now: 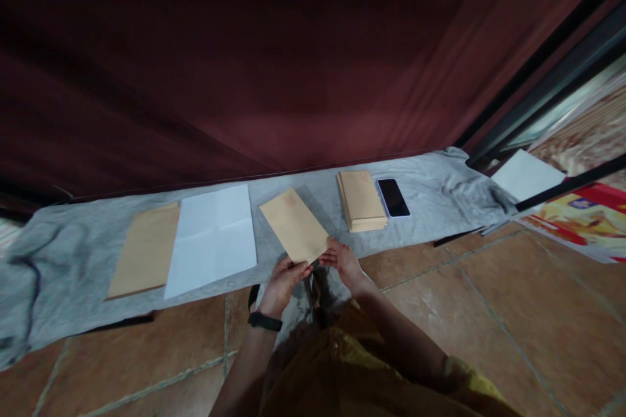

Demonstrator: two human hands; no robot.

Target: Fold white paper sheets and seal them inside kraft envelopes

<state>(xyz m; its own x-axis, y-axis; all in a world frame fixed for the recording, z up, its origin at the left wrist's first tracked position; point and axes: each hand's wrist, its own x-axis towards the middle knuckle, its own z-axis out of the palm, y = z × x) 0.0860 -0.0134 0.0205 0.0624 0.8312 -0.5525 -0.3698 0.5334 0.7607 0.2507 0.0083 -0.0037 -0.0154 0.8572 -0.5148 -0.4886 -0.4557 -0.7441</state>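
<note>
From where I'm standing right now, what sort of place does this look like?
Probably an indoor room, perhaps in a home, though I can't be sure. There's a tiled floor, what looks like a dark red curtain, and a long grey cloth spread out like a worktop.

Print [290,200] on the held envelope [297,227] is unreadable.

Head-worn view, facing forward and steeply down over the wearer's ochre shirt [362,371] at six o'clock. The left hand [284,281] and right hand [343,264] lie near, just below centre; beyond, grey cloth [430,192] spans nine to three o'clock, with dark red curtain [303,65] at twelve and floor tiles [513,287] at four.
</note>
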